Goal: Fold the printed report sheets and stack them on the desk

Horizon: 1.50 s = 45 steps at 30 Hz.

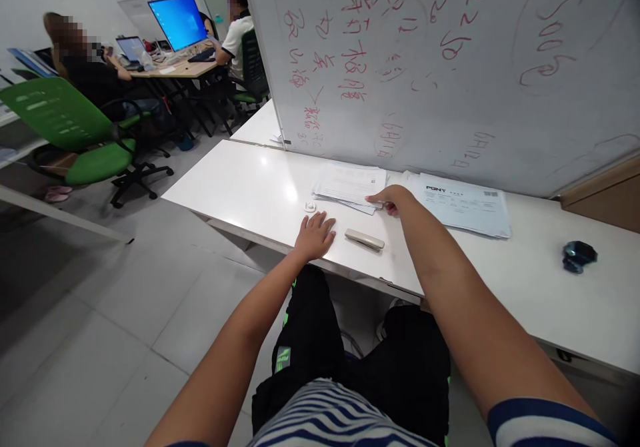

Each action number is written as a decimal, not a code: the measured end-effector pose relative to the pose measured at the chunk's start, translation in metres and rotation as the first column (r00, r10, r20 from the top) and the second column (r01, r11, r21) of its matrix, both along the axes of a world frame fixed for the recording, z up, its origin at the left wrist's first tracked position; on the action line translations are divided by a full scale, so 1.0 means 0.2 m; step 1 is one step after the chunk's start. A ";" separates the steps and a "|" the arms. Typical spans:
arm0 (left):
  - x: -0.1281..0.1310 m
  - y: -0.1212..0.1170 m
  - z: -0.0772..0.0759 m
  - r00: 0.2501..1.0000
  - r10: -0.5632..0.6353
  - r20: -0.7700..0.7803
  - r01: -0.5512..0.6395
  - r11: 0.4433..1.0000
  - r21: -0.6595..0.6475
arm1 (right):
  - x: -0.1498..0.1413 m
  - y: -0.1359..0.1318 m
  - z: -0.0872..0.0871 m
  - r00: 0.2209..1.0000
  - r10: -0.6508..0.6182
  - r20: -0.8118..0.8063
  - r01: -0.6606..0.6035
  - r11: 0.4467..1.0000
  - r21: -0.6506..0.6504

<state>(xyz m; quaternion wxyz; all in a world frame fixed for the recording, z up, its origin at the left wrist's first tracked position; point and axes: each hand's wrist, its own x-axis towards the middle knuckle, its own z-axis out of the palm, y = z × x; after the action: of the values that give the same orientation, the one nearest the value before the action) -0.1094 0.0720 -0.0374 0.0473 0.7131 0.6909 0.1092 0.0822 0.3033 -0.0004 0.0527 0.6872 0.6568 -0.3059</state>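
Observation:
My right hand (393, 199) is at the right edge of a stack of printed paper sheets (345, 181), thumb on top and fingers curled at the edge, gripping it. How many sheets are in the grip is hidden. My left hand (315, 235) lies on the white table with its fingers spread, holding nothing. Just beyond its fingertips is a small white ring-shaped item (310, 207). Between my hands, nearer the front edge, lies a beige stapler (364, 239). A second paper stack (465, 205), with "PONY"-like lettering on top, lies beyond my right forearm.
A whiteboard (450, 67) with red writing stands along the back of the white table (240, 173). A dark glossy object (579, 256) sits at the right. Off to the left are a green chair (70, 127) and several people at a desk with a monitor (177, 21).

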 end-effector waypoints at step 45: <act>0.00 0.00 0.02 1.000 0.009 -0.010 -0.009 1.000 0.023 | 0.95 -0.54 -0.30 0.991 -0.018 0.135 -0.101 0.569 0.816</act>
<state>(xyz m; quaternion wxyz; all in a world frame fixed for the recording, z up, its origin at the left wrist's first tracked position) -0.1089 0.0720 -0.0334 0.0352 0.7109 0.6931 0.1137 0.2720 0.1957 -0.0613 -0.2225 0.6358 0.7348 0.0794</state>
